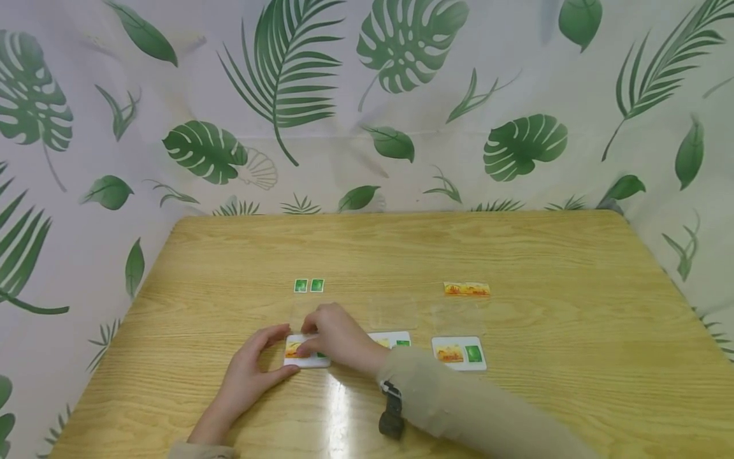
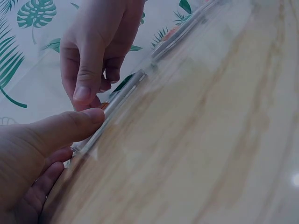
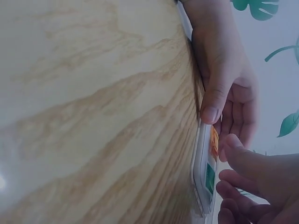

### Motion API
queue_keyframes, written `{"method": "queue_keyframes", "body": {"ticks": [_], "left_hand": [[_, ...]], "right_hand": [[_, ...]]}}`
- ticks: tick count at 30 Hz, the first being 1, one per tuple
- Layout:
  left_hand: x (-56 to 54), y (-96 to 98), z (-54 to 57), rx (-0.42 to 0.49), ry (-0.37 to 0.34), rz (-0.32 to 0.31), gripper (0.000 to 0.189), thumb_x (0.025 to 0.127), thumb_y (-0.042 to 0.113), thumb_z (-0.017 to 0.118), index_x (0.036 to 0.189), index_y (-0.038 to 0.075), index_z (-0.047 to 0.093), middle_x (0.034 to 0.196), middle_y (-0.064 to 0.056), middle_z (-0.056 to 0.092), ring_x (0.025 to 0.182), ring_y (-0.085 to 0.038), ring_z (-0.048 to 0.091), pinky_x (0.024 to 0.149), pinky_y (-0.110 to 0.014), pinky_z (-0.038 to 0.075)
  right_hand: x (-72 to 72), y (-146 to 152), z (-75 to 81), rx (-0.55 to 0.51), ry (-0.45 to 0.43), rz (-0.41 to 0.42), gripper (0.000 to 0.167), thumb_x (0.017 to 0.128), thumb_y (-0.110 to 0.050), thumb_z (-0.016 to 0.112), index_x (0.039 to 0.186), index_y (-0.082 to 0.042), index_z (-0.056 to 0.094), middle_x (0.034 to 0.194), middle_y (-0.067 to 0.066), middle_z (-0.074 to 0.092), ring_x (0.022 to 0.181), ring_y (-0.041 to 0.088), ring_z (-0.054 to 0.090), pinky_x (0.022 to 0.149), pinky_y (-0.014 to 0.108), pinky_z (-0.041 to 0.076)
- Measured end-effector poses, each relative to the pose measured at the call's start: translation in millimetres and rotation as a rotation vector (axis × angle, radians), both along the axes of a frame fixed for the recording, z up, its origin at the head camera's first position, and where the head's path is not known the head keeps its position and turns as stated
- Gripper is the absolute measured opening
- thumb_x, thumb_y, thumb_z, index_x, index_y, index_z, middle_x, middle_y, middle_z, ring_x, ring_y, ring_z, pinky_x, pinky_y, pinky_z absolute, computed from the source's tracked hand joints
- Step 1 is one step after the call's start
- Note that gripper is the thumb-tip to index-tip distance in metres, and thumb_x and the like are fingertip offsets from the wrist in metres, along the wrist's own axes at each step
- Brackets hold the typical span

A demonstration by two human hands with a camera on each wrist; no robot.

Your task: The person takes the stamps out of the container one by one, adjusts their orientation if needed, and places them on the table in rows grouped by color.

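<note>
A flat white case (image 1: 308,365) with an orange sticker (image 1: 291,350) and a green sticker (image 1: 322,354) lies on the table (image 1: 550,274). My left hand (image 1: 249,366) holds its left end, thumb on the near edge and fingers at the far edge. Over the same case, my right hand (image 1: 343,338) has its thumb at the orange sticker; its fingers are loosely bent. In the right wrist view, the orange sticker (image 3: 213,142) lies flat on the case beside the right thumb.
Two green stickers (image 1: 309,285) lie behind the hands, and an orange strip (image 1: 467,289) lies at the back right. Two more stickered cases stand to the right, a middle case (image 1: 390,335) partly hidden by my arm and a right case (image 1: 459,354). Clear plastic pieces (image 1: 457,317) lie behind them.
</note>
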State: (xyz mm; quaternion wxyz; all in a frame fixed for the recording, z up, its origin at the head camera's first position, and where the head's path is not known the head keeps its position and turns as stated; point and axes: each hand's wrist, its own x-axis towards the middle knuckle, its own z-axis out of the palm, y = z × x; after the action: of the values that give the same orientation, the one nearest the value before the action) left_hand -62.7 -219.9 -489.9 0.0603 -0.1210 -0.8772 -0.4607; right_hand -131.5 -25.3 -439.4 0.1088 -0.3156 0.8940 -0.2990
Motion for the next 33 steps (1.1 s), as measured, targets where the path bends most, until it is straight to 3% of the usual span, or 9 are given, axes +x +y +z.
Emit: {"method": "queue_keyframes", "body": {"ticks": [11,25,33], "left_hand": [[0.4,-0.1,0.2,0.001,-0.006,0.004,0.065,0.071,0.021,0.085,0.129,0.014,0.056,0.124,0.002,0.061,0.115,-0.019,0.055,0.103,-0.025,0.036],[-0.7,-0.1,-0.9,0.008,0.012,0.0,0.065,0.07,0.018,0.086,0.128,0.013,0.056,0.124,0.002,0.061,0.115,-0.019,0.056,0.102,-0.016,0.034],[-0.2,0.5,1.8,0.001,-0.006,0.006,0.066,0.07,0.019,0.086,0.128,0.013,0.055,0.124,0.002,0.061,0.115,-0.018,0.055,0.103,-0.022,0.035]], "right_hand": [[1.4,-7.6,-2.7,0.099,0.096,0.018,0.032,0.071,-0.035,0.083,0.085,-0.01,0.07,0.078,-0.005,0.058,0.075,0.01,0.049,0.063,0.016,0.043],[-2.9,-11.6,2.3,0.116,0.05,0.008,0.02,0.075,-0.026,0.081,0.081,-0.01,0.071,0.075,-0.005,0.058,0.073,0.01,0.048,0.062,0.018,0.042],[-3.2,-12.3,5.2,0.126,0.05,0.018,0.019,0.077,-0.025,0.081,0.084,-0.01,0.073,0.079,-0.004,0.062,0.076,0.011,0.051,0.065,0.018,0.044]]}}
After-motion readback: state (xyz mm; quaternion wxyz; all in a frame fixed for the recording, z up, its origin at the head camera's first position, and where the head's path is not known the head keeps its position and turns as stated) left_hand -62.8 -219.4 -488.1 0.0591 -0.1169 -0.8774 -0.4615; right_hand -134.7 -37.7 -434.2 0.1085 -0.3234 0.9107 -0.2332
